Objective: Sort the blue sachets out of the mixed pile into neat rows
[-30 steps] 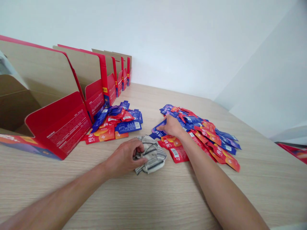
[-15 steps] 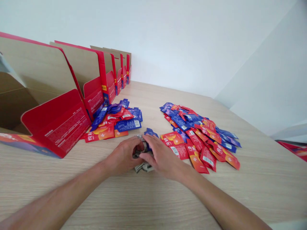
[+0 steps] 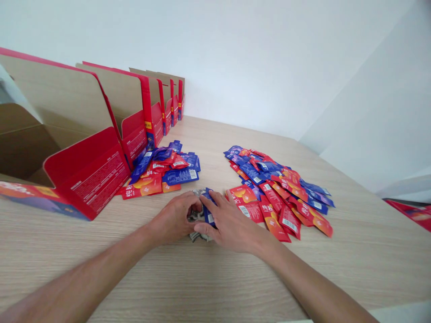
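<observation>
My left hand (image 3: 173,218) is curled around a crumpled grey-and-white patterned cloth (image 3: 201,235), its fingertips bent toward the palm. Over the right side of that bundle, my right hand (image 3: 232,220) grips a small blue sachet (image 3: 209,218) with its fingers and thumb. Part of the sachet and most of the cloth are hidden by the hands. A pile of red and blue sachets (image 3: 279,193) lies just right of my right hand. Beyond my left hand is a smaller pile of red and blue sachets (image 3: 182,176).
Opened red cardboard boxes (image 3: 90,175) stand in a row along the left, running back to the white wall (image 3: 242,58). The smaller pile touches the boxes' front flaps. Everything rests on a pale wooden table (image 3: 215,287). A red object (image 3: 412,213) shows at the right edge.
The blue sachet has come nearer and now lies upright under my right fingers, against the cloth. My left hand stays around the cloth. The view has shifted slightly.
</observation>
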A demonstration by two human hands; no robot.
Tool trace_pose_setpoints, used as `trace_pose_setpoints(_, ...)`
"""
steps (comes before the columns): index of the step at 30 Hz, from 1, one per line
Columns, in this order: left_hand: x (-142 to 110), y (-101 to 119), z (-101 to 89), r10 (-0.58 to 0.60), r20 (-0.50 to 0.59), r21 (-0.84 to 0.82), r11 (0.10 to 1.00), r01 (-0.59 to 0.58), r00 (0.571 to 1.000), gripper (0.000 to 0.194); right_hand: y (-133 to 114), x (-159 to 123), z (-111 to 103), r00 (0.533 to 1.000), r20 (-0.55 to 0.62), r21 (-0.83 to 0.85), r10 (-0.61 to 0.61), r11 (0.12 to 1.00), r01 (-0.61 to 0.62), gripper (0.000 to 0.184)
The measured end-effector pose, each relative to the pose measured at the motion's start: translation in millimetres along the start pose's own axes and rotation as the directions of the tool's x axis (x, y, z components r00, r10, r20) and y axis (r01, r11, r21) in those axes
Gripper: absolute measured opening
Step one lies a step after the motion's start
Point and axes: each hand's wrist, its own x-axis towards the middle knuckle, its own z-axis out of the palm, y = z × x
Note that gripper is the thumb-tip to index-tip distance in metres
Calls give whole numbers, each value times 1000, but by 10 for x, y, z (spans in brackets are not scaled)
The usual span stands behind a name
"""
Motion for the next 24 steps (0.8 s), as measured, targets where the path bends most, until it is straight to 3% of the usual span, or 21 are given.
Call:
trace_pose_setpoints(4, -9, 14, 12, -11, 1, -4, 1000, 11, 1000, 17, -130, -201, 43, 999, -14, -59, 31, 998, -31, 90)
trace_pose_setpoints(10, -8, 29, 17, -28, -8, 14, 1000, 28, 1000, 21, -202, -430, 55, 998, -40, -227, -38, 973, 28, 62)
trace_pose_setpoints(12, -7, 36, 7, -37, 7, 22, 999, 36, 999, 23, -123, -462, 15, 997, -83, -259, -4, 966, -18, 64)
trace_pose_setpoints(15, -12, 44, -10, -64, 25, 20, 998, 64, 998, 26, 55, -431, -89, 970, -238, -152, 47, 985, -85, 68)
trace_pose_setpoints(18, -15, 53, -20, -61, 19, 7, 998, 61, 998, 26, 205, -301, -146, 873, -471, 124, 131, 989, -82, 55)
trace_pose_setpoints(20, -14, 57, -21, -56, 18, 3, 998, 56, 998, 26, 256, -190, -105, 834, -514, 258, 201, 963, -73, 50)
trace_pose_setpoints(24, -10, 38, -9, -46, 29, -10, 999, 47, 998, 26, 242, -57, 87, 914, -398, 185, 83, 983, -9, 44)
